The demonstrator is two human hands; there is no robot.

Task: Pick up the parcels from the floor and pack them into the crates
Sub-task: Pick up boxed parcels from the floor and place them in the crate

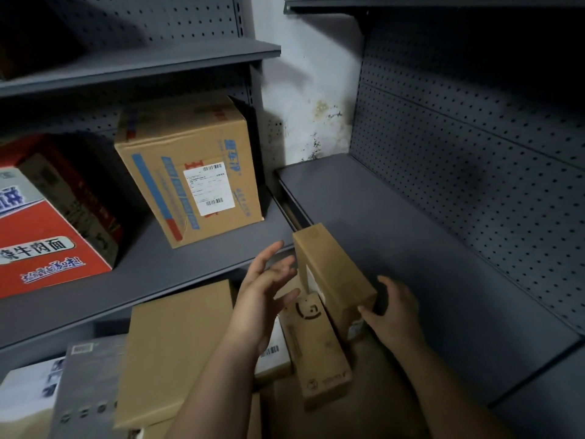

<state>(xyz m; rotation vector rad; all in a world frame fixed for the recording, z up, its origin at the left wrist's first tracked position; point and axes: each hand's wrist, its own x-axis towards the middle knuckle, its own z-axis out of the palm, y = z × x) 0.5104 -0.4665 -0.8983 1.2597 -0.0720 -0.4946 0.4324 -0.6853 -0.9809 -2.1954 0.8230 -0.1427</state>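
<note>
A small brown cardboard parcel (332,274) is tilted over the front edge of the grey right-hand shelf (411,248). My right hand (392,312) grips its near lower corner. My left hand (269,289) hovers just left of the parcel with fingers spread, holding nothing. Below the hands lies a long brown parcel with a smiley print (316,343). A flat brown parcel (177,350) and a grey box (85,388) lie lower left. No crate is in view.
On the left shelf (152,274) stand a large brown carton with a white label (190,172) and a red printed carton (41,242). Pegboard backs and upper shelves surround both bays. A stained white wall (310,106) shows between them.
</note>
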